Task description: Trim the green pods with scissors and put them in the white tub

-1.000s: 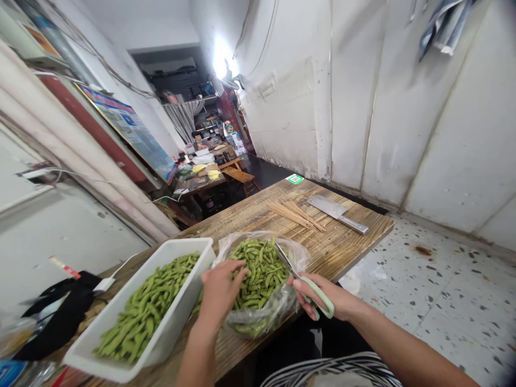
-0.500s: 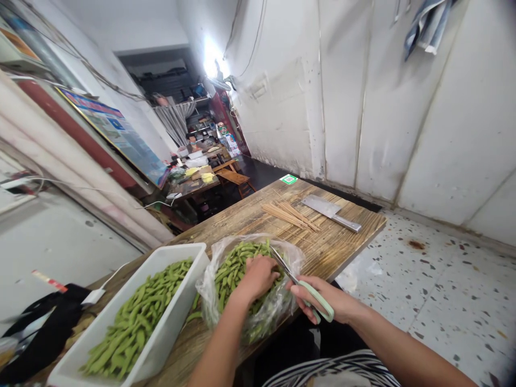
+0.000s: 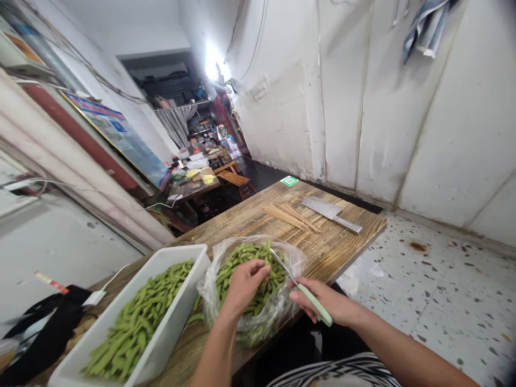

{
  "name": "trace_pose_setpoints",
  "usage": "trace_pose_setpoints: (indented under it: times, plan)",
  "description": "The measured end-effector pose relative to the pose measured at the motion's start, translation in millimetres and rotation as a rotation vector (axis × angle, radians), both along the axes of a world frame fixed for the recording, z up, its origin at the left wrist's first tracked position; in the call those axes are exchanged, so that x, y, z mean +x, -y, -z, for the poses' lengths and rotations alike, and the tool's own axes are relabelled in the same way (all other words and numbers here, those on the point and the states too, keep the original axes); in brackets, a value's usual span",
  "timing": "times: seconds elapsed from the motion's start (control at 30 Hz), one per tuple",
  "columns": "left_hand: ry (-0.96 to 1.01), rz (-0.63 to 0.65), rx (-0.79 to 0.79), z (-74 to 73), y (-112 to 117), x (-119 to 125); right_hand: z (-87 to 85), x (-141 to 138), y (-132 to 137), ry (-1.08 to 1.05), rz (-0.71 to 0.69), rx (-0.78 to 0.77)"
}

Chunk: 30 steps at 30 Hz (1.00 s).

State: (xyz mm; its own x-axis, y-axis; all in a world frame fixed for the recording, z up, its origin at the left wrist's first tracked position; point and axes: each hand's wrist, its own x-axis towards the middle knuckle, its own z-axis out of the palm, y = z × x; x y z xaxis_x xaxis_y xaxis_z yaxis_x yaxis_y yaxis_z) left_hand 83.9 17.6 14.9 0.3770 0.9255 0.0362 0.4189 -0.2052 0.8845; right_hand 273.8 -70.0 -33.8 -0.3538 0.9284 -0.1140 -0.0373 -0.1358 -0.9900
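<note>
A clear plastic bag (image 3: 282,309) full of green edamame pods (image 3: 237,260) lies on the wooden table (image 3: 334,252) in front of me. My left hand (image 3: 242,285) reaches into the bag, its fingers curled on the pods, pinching one I can barely make out. My right hand (image 3: 326,303) is closed round the pale green handles of a pair of scissors (image 3: 300,287), whose blades point up and left over the bag. To the left stands a white rectangular tub (image 3: 177,322) filled with more pods.
Farther along the table lie a bundle of bamboo skewers (image 3: 292,215), a cleaver (image 3: 330,213) and a green sticker (image 3: 289,180). A black bag (image 3: 44,333) and a white cable sit at the left end. Speckled floor lies to the right; cluttered tables stand down the corridor.
My left hand moved from the tub's edge to the right, deeper into the bag, and closed its fingers on the pods. The scissors stayed over the bag's right rim.
</note>
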Motion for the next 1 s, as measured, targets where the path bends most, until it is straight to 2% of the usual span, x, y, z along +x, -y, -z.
trace_pose_setpoints:
  times: [0.2,0.33,0.4,0.5,0.63,0.73,0.8,1.0]
  plan:
    - [-0.003,-0.024,0.007,-14.0,14.3,-8.0,-7.3,-6.0,-2.8,0.153,-0.054,0.102]
    - [-0.035,0.023,0.007,-10.9,14.6,-14.8,-14.6,-11.2,-3.6,0.269,-0.001,0.211]
    - [-0.044,0.035,-0.022,-4.9,12.8,-20.8,-15.5,-14.6,-3.1,0.268,0.005,0.187]
    - [-0.015,0.012,-0.123,3.1,11.0,-29.3,-13.1,-20.2,-1.7,0.166,-0.035,0.035]
    - [0.210,-0.103,-0.299,3.0,13.0,-32.6,-7.1,-24.6,-0.3,-0.016,-0.084,-0.113]
    - [0.449,-0.259,-0.361,-1.6,16.5,-28.4,-4.7,-24.8,0.8,-0.095,-0.099,-0.089]
    - [0.539,-0.328,-0.367,-3.2,18.8,-24.1,-5.3,-24.5,1.4,-0.100,-0.101,-0.072]
    - [0.587,-0.335,-0.362,-1.8,24.6,-15.0,-10.0,-25.1,1.0,-0.100,-0.076,-0.066]
